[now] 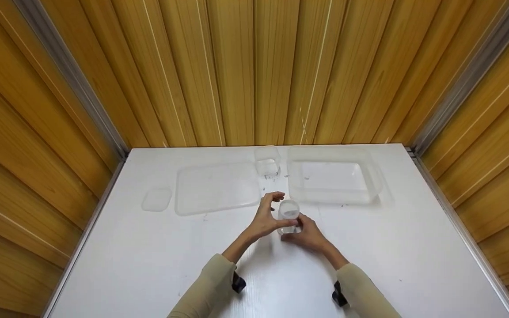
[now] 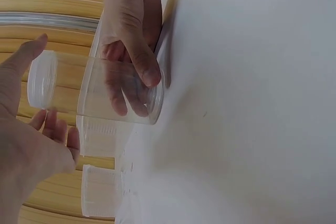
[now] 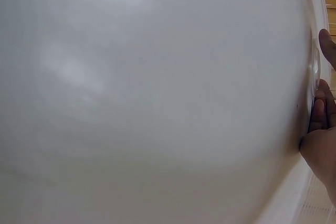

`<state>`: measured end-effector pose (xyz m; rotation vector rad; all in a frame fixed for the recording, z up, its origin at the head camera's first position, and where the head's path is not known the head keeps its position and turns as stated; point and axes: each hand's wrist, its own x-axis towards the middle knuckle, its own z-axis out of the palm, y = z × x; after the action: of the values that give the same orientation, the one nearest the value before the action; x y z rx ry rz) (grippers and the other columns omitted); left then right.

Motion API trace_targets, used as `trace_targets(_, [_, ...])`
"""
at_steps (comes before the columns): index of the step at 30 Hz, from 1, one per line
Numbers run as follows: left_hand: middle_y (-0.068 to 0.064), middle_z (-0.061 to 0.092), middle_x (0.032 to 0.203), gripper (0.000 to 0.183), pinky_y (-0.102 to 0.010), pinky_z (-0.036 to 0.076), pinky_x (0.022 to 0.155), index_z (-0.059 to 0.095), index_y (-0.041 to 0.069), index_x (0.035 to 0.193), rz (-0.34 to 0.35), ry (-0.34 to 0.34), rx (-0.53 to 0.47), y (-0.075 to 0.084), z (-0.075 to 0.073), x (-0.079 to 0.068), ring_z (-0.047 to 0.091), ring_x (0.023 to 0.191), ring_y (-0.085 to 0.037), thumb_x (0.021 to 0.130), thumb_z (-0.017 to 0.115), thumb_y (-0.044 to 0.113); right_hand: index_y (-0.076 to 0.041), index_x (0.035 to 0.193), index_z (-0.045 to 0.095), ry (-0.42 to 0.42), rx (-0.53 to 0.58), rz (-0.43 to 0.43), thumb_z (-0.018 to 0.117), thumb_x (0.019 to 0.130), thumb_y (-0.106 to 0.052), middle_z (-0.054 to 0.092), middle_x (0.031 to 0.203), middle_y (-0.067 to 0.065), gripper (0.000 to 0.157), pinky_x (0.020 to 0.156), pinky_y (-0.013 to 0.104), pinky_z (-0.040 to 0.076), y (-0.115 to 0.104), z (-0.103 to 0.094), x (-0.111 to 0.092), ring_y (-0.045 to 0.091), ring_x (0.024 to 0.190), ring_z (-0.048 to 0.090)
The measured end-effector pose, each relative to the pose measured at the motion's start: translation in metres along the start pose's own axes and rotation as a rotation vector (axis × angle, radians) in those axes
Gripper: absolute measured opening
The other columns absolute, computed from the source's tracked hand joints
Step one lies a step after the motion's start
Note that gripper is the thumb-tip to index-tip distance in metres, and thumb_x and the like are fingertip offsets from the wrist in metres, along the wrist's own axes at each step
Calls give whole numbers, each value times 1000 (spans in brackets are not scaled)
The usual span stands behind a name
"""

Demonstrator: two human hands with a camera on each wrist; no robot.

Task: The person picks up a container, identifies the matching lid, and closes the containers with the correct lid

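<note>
The clear jar (image 2: pixel 73 85) stands upright over the white table (image 1: pixel 413 247), white cap (image 2: pixel 42 80) on top; whether its base touches the table is hard to tell. The right hand (image 1: pixel 308 235) grips it low down, thumb and fingers around the base. The left hand (image 1: pixel 267 218) spreads wide about the cap, fingers loosely bent; any firm hold cannot be told. Beyond lie a tub (image 1: pixel 334 198), small box (image 1: pixel 267 153), large lid (image 1: pixel 219 187) and small lid (image 1: pixel 156 199).

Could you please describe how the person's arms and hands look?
The left hand and right hand are bare, without gloves. The left sleeve and right sleeve are plain and pale khaki. A small black object shows on the inner side of each sleeve, near the cuff; its details are too small to tell.
</note>
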<state>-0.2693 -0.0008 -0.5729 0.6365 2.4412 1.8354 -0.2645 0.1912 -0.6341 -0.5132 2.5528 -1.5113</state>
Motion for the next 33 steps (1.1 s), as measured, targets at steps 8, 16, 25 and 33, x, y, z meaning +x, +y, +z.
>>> trace_targets(8, [-13, 52, 119, 72, -32, 36, 93, 50, 5, 125, -6, 61, 12, 3, 12, -2, 44, 114, -20, 70, 94, 19, 2, 136, 57, 4, 9, -19, 89, 79, -20, 66, 132, 20, 68, 105, 46, 50, 2, 1, -3, 36, 124, 62])
trace_targets(16, [-14, 58, 122, 62, -36, 37, 95, 55, 3, 126, 18, 14, 39, 1, 2, -3, 47, 118, -25, 76, 90, 14, -1, 132, 60, 1, 3, -23, 89, 80, -21, 68, 127, 16, 64, 101, 41, 52, 2, 6, -2, 28, 116, 64])
trace_targets(25, [-16, 57, 141, 63, -55, 39, 104, 53, 4, 145, 43, -183, 20, 3, -15, -1, 48, 129, -33, 88, 79, 9, -1, 138, 56, -2, 27, 50, 89, 79, -23, 66, 128, 16, 72, 103, 48, 49, 1, 5, -2, 30, 118, 62])
trace_targets(33, [-17, 56, 145, 73, -56, 40, 106, 49, 3, 148, 14, -183, -8, 7, -12, 2, 48, 133, -34, 83, 82, 7, -1, 137, 57, 11, 27, 20, 90, 78, -23, 67, 128, 16, 70, 104, 46, 48, 0, 0, -1, 30, 118, 61])
